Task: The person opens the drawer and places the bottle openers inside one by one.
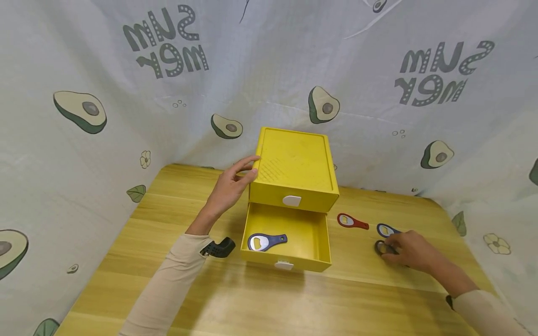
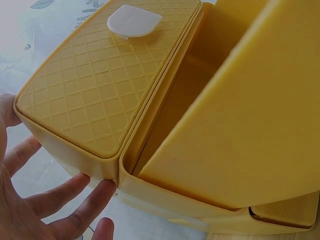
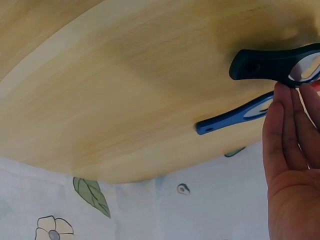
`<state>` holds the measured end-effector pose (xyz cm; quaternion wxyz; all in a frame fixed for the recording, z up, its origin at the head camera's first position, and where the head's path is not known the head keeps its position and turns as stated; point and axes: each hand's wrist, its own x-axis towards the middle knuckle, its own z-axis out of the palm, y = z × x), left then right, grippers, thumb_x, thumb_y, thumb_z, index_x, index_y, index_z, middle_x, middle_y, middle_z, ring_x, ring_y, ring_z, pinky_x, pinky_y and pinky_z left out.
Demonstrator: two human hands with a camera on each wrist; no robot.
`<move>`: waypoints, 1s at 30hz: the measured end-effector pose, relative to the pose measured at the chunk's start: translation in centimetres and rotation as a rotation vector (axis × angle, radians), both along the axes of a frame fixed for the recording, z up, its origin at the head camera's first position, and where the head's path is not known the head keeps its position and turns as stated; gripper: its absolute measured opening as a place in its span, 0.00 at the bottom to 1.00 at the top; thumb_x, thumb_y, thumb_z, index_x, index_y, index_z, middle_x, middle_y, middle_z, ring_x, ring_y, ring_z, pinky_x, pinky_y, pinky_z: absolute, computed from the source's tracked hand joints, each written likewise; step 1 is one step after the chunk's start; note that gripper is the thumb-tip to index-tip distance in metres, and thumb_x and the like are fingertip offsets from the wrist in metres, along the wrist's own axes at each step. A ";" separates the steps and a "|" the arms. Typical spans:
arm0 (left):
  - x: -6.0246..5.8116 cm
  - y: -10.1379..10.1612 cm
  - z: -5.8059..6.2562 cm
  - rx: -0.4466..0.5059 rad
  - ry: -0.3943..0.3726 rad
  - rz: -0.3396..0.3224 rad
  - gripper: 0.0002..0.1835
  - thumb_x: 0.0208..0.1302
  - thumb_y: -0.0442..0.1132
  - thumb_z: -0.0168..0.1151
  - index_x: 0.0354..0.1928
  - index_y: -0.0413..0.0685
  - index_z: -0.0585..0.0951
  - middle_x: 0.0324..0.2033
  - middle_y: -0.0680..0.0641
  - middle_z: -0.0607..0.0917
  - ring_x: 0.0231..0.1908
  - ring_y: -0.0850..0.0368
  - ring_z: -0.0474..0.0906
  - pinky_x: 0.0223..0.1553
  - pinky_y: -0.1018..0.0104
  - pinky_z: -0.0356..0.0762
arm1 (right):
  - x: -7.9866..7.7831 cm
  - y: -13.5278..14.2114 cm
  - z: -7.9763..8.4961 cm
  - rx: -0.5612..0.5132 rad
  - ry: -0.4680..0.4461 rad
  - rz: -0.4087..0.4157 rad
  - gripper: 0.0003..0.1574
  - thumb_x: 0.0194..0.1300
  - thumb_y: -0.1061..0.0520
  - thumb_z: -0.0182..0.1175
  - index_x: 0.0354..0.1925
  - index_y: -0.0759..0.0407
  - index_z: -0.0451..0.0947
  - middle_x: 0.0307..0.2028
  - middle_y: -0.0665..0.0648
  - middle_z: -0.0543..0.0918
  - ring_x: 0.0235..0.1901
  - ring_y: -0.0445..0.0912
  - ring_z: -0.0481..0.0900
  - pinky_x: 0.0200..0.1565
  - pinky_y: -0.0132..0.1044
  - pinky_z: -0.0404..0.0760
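Our right hand (image 1: pixel 414 252) pinches the dark bottle opener (image 3: pixel 270 65), likely light and stiff, best held by its round end, while our left hand (image 1: pixel 228 190) rests spread against the drawer box (image 1: pixel 296 161).

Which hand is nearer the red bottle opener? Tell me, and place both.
Right. The right hand is to the right of the red bottle opener; the left hand is across the yellow drawer unit, touching its left side.

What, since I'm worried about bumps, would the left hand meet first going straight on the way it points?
The yellow drawer unit, most likely; the left hand appears to touch its side.
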<state>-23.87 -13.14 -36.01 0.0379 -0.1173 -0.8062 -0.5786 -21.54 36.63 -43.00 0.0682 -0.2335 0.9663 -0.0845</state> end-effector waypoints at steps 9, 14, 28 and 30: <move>0.0 0.0 0.0 0.008 0.004 -0.004 0.23 0.74 0.55 0.54 0.69 0.71 0.72 0.66 0.46 0.75 0.56 0.43 0.78 0.54 0.46 0.76 | 0.1 -1.4 0.9 -0.013 0.091 0.037 0.21 0.50 0.47 0.78 0.37 0.59 0.87 0.30 0.50 0.87 0.30 0.45 0.85 0.30 0.36 0.80; 0.0 0.0 0.0 0.010 0.006 -0.005 0.23 0.74 0.55 0.54 0.69 0.71 0.72 0.65 0.46 0.75 0.56 0.42 0.78 0.54 0.46 0.76 | 0.1 -2.5 2.1 -0.017 0.144 0.060 0.21 0.49 0.50 0.78 0.37 0.61 0.86 0.29 0.50 0.87 0.30 0.47 0.85 0.30 0.38 0.80; -0.1 -0.1 -0.1 0.001 0.006 -0.003 0.24 0.74 0.56 0.54 0.70 0.71 0.72 0.66 0.46 0.75 0.57 0.43 0.77 0.55 0.45 0.76 | 0.9 -7.7 7.0 -0.102 0.251 0.185 0.19 0.46 0.54 0.80 0.36 0.58 0.86 0.27 0.46 0.86 0.25 0.35 0.80 0.26 0.30 0.73; -0.1 -0.1 -0.1 -0.001 0.007 -0.003 0.24 0.74 0.56 0.54 0.70 0.70 0.72 0.66 0.46 0.75 0.58 0.43 0.76 0.56 0.45 0.75 | 1.2 -8.8 7.8 -0.109 0.259 0.202 0.19 0.46 0.54 0.79 0.36 0.58 0.86 0.27 0.46 0.86 0.26 0.36 0.80 0.26 0.29 0.73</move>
